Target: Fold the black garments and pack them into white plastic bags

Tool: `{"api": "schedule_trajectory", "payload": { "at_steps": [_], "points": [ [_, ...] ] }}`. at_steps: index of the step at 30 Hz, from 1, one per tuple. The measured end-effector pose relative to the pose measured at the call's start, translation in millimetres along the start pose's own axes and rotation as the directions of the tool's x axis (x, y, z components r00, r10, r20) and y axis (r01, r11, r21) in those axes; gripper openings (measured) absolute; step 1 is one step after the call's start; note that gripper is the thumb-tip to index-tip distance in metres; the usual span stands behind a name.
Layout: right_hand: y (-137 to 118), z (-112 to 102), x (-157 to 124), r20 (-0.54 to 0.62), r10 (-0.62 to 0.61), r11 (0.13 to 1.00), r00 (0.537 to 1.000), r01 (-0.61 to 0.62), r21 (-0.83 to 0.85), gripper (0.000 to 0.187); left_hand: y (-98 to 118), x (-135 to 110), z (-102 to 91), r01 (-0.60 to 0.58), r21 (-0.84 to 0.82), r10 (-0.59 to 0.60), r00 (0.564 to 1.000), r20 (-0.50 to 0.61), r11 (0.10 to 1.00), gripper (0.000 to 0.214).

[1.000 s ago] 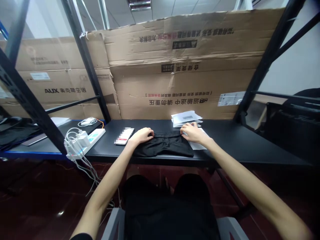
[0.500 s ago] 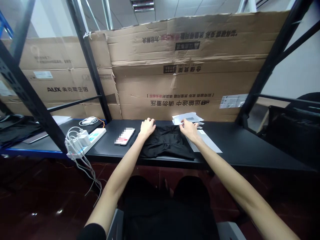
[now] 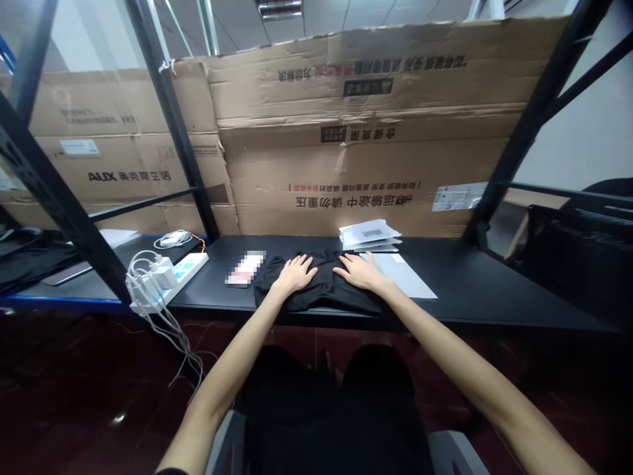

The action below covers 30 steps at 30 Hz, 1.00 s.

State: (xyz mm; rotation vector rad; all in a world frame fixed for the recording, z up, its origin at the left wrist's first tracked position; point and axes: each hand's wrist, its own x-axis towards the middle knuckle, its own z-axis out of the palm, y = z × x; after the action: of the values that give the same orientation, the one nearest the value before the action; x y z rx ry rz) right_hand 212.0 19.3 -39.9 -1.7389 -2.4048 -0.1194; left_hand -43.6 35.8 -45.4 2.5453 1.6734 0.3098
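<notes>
Black cloth (image 3: 324,284) lies along the desk's (image 3: 494,284) front edge. The person's left hand (image 3: 295,274) and right hand (image 3: 360,270) press flat on it, fingers apart, clamping nothing. White papers (image 3: 368,232) sit near the back edge.

We face black table (image 3: 494,284). On it we see 1 rumpled black cloth (image 3: 324,269) near front edge, 1 phone (image 3: 244,269) just left of cloth, 1 loose sheet (image 3: 403,274) just right, and paper pile (image 3: 368,232) behind sheet, near back edge. White power strip (image 3: 188,270) lies at left end. On 2nd table (image 3: 106,282), farther left, we see coiled white cable (image 3: 173,239).
</notes>
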Motion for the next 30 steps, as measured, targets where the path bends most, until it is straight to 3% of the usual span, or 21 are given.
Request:
{"api": "schedule_trajectory", "payload": {
  "at_steps": [9, 13, 17, 20, 23, 26, 30],
  "points": [
    [1.1, -7.1, 0.6, -0.024, 0.031, 0.994, 0.999, -0.028, 0.103, 0.061, -5.4, -2.0, 2.7, 0.009, -0.007, -0.009, 1.0, 0.016, 1.0, 0.069],
    [22.0, -27.5, 11.8, -0.138, 0.177, 0.96, 0.975, -0.14, 0.241, 0.054, -5.3, 0.8, 2.0, 0.003, -0.015, -0.003, 1.0, 0.019, 1.0, 0.068],
    [57.8, -51.8, 26.6, -0.234, 0.374, 0.913, 0.898, -0.311, 0.264, 0.05, -4.4, -0.4, 0.7, 0.007, -0.021, -0.007, 1.0, 0.015, 1.0, 0.068],
    [85.0, -64.7, 37.5, -0.262, 0.567, 0.817, 0.781, -0.492, 0.301, 0.057, -4.0, -1.9, 0.5, 0.008, -0.021, -0.008, 1.0, 0.006, 1.0, 0.067],
    [104.2, -70.6, 46.0, -0.214, 0.702, 0.704, 0.679, -0.616, 0.354, 0.065, -4.6, -2.5, 1.3, 0.0, -0.02, 0.0, 1.0, -0.012, 1.0, 0.066],
    [115.0, -70.3, 50.9, -0.148, 0.746, 0.647, 0.65, -0.653, 0.394, 0.062, -5.9, -2.7, 2.4, -0.008, -0.017, 0.007, 1.0, -0.03, 1.0, 0.064],
    [122.4, -67.2, 52.9, -0.111, 0.742, 0.627, 0.661, -0.628, 0.461, 0.052, -6.2, -3.3, 2.9, -0.003, -0.023, 0.002, 0.999, -0.034, 1.0, 0.063]
  ]
}}
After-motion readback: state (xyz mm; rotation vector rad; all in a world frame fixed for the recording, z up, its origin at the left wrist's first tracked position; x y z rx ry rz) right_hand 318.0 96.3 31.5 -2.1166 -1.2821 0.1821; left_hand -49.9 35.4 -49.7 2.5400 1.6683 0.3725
